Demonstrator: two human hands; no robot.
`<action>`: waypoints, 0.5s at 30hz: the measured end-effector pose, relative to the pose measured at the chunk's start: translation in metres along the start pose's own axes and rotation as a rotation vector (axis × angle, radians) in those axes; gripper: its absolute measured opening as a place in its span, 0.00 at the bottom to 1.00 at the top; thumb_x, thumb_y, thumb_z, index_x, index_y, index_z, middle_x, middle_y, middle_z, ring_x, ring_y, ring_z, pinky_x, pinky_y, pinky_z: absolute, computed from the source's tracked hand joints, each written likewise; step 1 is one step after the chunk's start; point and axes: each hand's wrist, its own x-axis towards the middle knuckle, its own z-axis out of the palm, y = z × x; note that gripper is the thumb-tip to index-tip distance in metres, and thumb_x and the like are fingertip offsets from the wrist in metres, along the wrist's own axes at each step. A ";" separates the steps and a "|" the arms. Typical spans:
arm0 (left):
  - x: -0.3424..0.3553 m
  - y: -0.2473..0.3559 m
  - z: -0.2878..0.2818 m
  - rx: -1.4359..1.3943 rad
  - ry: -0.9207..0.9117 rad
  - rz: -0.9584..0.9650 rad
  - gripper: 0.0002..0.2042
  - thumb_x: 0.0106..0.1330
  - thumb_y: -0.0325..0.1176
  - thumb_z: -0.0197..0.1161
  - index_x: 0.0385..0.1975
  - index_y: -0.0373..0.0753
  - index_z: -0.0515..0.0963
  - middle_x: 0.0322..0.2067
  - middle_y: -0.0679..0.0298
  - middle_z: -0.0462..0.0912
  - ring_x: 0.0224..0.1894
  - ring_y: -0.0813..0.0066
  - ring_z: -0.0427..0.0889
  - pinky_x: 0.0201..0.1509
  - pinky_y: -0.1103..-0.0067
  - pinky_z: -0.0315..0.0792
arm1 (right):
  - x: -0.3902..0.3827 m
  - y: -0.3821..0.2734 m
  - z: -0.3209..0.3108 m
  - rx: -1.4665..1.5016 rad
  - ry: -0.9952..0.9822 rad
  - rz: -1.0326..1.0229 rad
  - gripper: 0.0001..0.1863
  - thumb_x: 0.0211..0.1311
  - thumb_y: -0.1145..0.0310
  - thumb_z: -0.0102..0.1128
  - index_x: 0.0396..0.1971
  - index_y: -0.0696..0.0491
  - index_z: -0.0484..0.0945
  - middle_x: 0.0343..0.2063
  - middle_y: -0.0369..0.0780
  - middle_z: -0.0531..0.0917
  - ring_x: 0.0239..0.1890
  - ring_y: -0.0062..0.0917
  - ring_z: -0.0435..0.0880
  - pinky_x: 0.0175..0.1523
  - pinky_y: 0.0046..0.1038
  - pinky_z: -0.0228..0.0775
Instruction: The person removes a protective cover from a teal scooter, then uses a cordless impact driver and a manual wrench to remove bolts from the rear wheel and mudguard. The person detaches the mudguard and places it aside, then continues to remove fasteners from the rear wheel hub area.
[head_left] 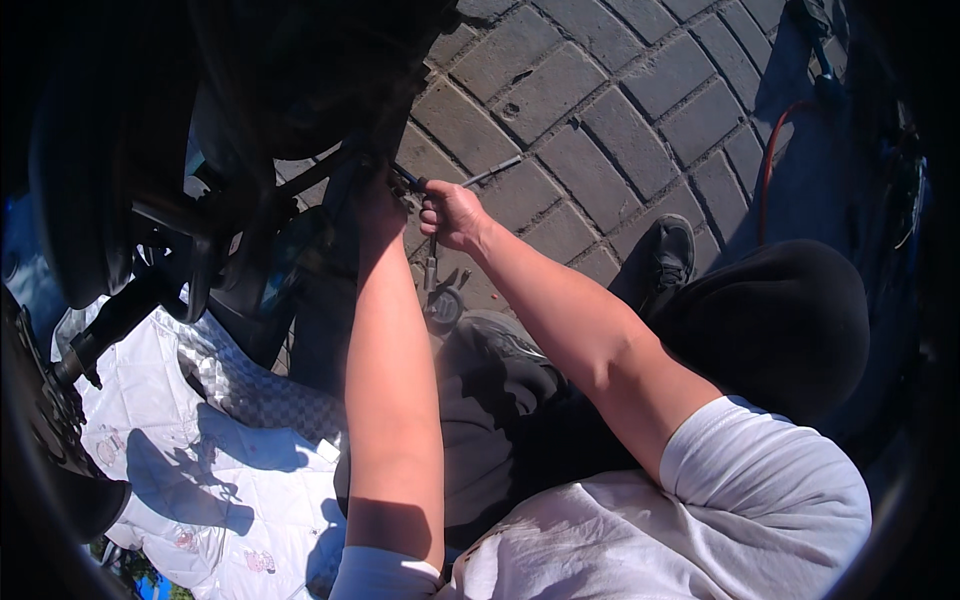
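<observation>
My right hand [453,213] is closed in a fist around a dark, thin handle [405,176] whose far end runs into the shade of the vehicle. Its exact kind is hidden. Beside it, my left hand [380,212] reaches in against the vehicle's dark underside, its fingers lost in shadow. A slim grey rod [493,171] shows just past my right fist, over the paving; whether it joins the handle I cannot tell. Below my fist hangs or lies a narrow metal piece [431,275], close to a roundish dark part [444,306].
Dark frame tubes [180,215] of the vehicle fill the left side. Under them lies a white printed sheet [220,500] with a grey checked cloth [255,385]. My bent knee [790,325] and shoe [672,252] are at right. A red cable [768,165] crosses the brick paving [600,140].
</observation>
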 end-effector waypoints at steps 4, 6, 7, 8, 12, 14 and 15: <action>-0.012 0.016 0.004 0.045 -0.036 0.022 0.08 0.64 0.37 0.60 0.32 0.40 0.75 0.21 0.71 0.69 0.23 0.83 0.66 0.26 0.81 0.59 | 0.000 0.000 -0.005 0.252 -0.135 0.182 0.17 0.61 0.67 0.52 0.15 0.44 0.59 0.11 0.27 0.54 0.13 0.15 0.51 0.19 0.20 0.44; -0.020 0.023 0.006 0.100 -0.012 0.014 0.06 0.65 0.35 0.58 0.38 0.43 0.76 0.22 0.74 0.69 0.22 0.85 0.63 0.25 0.84 0.56 | 0.000 0.007 -0.003 0.410 -0.146 0.247 0.17 0.61 0.67 0.52 0.15 0.45 0.59 0.11 0.27 0.55 0.13 0.15 0.52 0.19 0.20 0.45; -0.022 0.026 0.007 0.134 -0.023 0.028 0.05 0.65 0.35 0.58 0.37 0.43 0.75 0.21 0.74 0.69 0.21 0.85 0.62 0.24 0.84 0.55 | 0.000 0.012 -0.002 0.410 -0.142 0.217 0.16 0.61 0.67 0.52 0.15 0.44 0.60 0.10 0.27 0.56 0.12 0.15 0.53 0.18 0.20 0.45; -0.024 0.028 0.008 0.171 -0.030 0.050 0.05 0.65 0.35 0.58 0.35 0.43 0.75 0.21 0.74 0.68 0.21 0.86 0.62 0.24 0.85 0.54 | 0.000 0.016 0.000 0.373 -0.160 0.183 0.16 0.61 0.67 0.51 0.15 0.44 0.60 0.10 0.27 0.56 0.12 0.15 0.53 0.18 0.20 0.45; -0.026 0.032 0.010 0.237 -0.018 -0.003 0.09 0.61 0.39 0.62 0.29 0.40 0.75 0.19 0.70 0.67 0.20 0.83 0.64 0.22 0.82 0.56 | 0.003 0.021 0.004 0.201 -0.034 0.018 0.15 0.61 0.66 0.50 0.15 0.44 0.60 0.10 0.27 0.54 0.11 0.15 0.49 0.18 0.22 0.41; -0.027 0.032 0.011 0.323 0.011 -0.027 0.08 0.64 0.37 0.59 0.33 0.40 0.75 0.22 0.72 0.69 0.22 0.83 0.65 0.24 0.82 0.59 | 0.003 0.016 0.003 0.074 -0.021 -0.054 0.15 0.61 0.66 0.50 0.16 0.44 0.60 0.10 0.27 0.53 0.11 0.16 0.48 0.18 0.22 0.40; -0.028 0.031 0.011 0.372 0.061 -0.028 0.07 0.65 0.36 0.58 0.35 0.40 0.75 0.23 0.73 0.71 0.22 0.82 0.66 0.25 0.81 0.61 | 0.003 0.011 0.002 0.084 -0.029 -0.024 0.14 0.62 0.66 0.51 0.17 0.44 0.60 0.10 0.26 0.53 0.11 0.15 0.47 0.18 0.22 0.40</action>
